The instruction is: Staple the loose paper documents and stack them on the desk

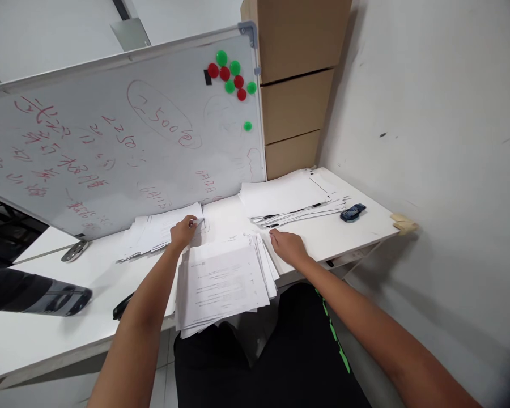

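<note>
My left hand pinches the right-hand corner of a sheet of paper on the left paper stack, and the corner is lifted between thumb and fingers. My right hand is curled closed at the table's front edge, just below the right paper stack; nothing shows sticking out of it. Between my hands lies a third stack of printed sheets, fanned unevenly and jutting over the table edge above my lap.
A whiteboard with red writing and round magnets leans behind the white table. Cardboard boxes are stacked beside it. A dark bottle and a computer mouse are at left; a dark blue object lies at right.
</note>
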{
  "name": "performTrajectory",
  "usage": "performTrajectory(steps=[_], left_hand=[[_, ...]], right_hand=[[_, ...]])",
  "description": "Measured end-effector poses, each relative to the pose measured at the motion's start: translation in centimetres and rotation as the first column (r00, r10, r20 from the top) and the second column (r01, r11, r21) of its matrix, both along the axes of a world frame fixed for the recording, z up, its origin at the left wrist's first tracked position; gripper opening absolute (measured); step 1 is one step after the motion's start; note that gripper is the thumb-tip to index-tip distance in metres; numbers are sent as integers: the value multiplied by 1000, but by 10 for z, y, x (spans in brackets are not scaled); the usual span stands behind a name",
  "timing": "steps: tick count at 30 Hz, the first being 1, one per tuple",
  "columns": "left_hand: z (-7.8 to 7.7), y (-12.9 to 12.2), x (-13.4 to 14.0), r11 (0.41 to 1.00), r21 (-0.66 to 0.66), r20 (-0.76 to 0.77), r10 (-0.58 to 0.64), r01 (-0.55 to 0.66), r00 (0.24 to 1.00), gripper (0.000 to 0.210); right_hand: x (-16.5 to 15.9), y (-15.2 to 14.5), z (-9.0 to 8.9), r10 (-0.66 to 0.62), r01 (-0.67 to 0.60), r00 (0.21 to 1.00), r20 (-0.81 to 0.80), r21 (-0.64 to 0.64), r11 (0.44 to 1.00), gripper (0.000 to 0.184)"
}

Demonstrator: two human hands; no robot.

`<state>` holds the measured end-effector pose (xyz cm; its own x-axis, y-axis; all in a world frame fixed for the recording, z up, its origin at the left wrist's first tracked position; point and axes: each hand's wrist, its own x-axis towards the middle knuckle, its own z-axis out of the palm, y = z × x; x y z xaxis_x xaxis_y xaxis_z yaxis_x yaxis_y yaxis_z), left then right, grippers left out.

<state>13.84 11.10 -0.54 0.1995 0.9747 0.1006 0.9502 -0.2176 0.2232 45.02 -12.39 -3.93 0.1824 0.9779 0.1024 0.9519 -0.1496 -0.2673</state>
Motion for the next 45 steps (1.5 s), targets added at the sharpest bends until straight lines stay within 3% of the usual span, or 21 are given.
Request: performTrajectory(steps=[13, 20, 35, 41, 45], left_hand=[[9, 0, 11, 990, -51, -172, -140, 133, 975, 40], [10, 1, 10, 989, -95, -86, -124, 116, 989, 40], [5, 1, 6, 984, -75, -123, -167, 159, 978, 38], [-1, 10, 5, 992, -82, -52, -99, 95, 994, 30], [-5, 8, 6, 994, -103, 97, -14, 24, 995, 31]], right_hand=[[0, -1, 5, 7, -7, 1000, 1, -39, 999, 37], [0, 0, 4, 3, -2, 1000, 19, -23, 1000, 36], [0, 1, 0, -4, 5, 1000, 15, -21, 1000, 36], [0, 0, 3, -1, 1, 1000, 1, -28, 1000, 37], [0, 0, 2, -11, 11, 1000, 6, -30, 1000, 38]])
